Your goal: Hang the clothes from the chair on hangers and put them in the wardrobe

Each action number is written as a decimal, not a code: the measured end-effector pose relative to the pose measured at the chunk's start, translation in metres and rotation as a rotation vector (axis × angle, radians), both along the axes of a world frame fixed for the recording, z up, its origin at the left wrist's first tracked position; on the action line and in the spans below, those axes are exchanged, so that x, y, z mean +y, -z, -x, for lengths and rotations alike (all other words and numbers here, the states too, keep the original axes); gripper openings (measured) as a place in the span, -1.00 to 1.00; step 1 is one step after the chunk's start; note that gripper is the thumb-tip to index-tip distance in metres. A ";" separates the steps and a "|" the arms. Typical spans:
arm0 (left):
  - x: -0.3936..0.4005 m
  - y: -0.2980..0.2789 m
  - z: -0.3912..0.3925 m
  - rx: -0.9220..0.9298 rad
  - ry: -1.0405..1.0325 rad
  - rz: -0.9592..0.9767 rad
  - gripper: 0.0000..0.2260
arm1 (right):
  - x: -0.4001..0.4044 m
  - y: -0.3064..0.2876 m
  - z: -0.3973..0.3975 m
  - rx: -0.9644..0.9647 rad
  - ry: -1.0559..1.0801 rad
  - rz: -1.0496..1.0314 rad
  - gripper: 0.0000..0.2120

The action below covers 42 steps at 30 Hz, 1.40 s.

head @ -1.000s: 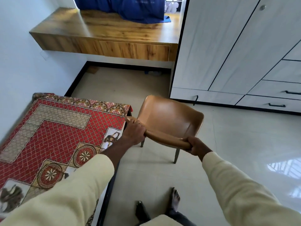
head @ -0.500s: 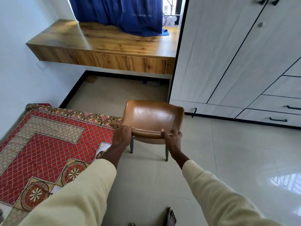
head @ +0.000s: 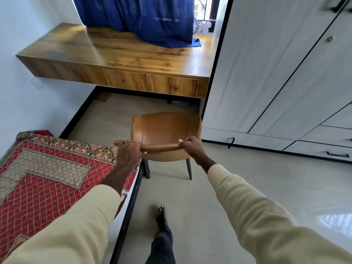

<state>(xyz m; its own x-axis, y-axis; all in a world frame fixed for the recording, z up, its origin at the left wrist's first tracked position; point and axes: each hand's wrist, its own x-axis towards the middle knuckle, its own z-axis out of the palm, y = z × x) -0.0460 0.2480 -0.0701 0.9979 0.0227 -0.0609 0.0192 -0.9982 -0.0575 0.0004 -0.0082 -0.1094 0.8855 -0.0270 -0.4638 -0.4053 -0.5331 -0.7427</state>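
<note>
The chair [head: 165,130], tan and smooth-seated, stands on the pale tiled floor [head: 228,197] between the bed [head: 43,174] and the wardrobe [head: 276,73], its seat pointing toward the wooden bench [head: 118,54] fixed to the wall. No clothes show on it. Both hands grip the top rail of its backrest: the left hand [head: 128,152] is wrapped over the rail near its left end, fingers curled round it, and the right hand [head: 191,146] clasps the rail near its right end. Cream sleeves cover both forearms.

The chair's left rear leg sits just beside the dark edge of the bed, and the seat's right front corner comes close to the black-trimmed corner of the wardrobe, whose doors are closed. Open floor lies ahead, running under the bench, and a wider stretch of glossy tile spreads to the right in front of the wardrobe drawers. A bare foot [head: 161,216] stands on the tiles behind the chair.

The bed carries a red patterned cover. A blue curtain [head: 144,18] hangs down onto the bench top.
</note>
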 end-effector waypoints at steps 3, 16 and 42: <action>0.004 0.008 -0.036 -0.036 0.039 0.003 -0.78 | -0.002 -0.017 -0.052 0.012 0.038 -0.040 -0.45; 0.010 0.024 -0.183 0.036 -0.076 0.272 -0.69 | 0.045 -0.026 -0.144 -0.175 0.405 0.168 -0.78; 0.001 0.011 -0.414 0.089 0.028 0.187 -0.64 | 0.022 -0.022 -0.350 -0.218 -0.020 0.438 -0.54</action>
<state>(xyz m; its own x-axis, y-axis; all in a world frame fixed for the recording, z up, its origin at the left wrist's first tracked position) 0.3681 0.2492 -0.0807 0.9885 -0.0248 -0.1493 -0.0055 -0.9917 0.1287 0.3499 0.0142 -0.0879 0.9632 -0.1596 -0.2161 -0.2512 -0.8206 -0.5133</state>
